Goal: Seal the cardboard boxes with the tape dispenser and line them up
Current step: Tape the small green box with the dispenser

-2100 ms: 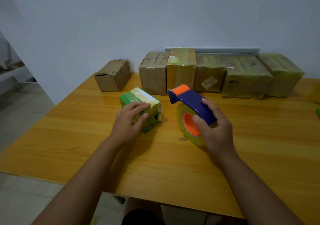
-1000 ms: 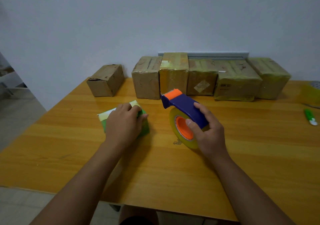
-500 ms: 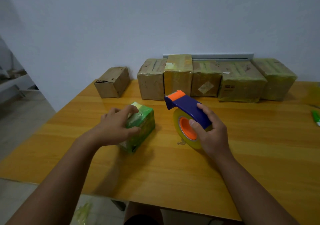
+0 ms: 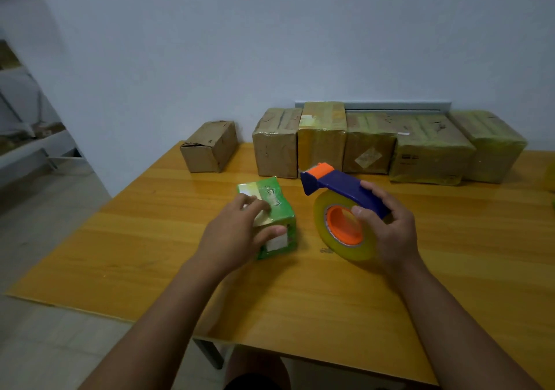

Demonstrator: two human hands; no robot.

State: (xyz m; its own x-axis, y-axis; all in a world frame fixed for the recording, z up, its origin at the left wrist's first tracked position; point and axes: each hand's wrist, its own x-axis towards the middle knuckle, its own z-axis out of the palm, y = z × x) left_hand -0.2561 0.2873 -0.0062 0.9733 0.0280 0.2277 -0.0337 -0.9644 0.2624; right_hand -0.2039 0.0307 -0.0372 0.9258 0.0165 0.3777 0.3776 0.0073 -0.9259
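On the wooden surface (image 4: 150,239) I count 7 boxes: 5 taped cardboard boxes (image 4: 372,146) pressed side by side along the wall, 1 plain brown box (image 4: 210,146) standing apart to their left, and 1 small green box (image 4: 270,209) out in front. The left hand (image 4: 234,236) grips that green box, its fingers (image 4: 255,203) over the top and thumb on the near end. Just to its right, the right hand (image 4: 390,227) grasps the 1 tape dispenser (image 4: 339,188), fingers curled round its blue handle, the yellowish roll resting on the surface.
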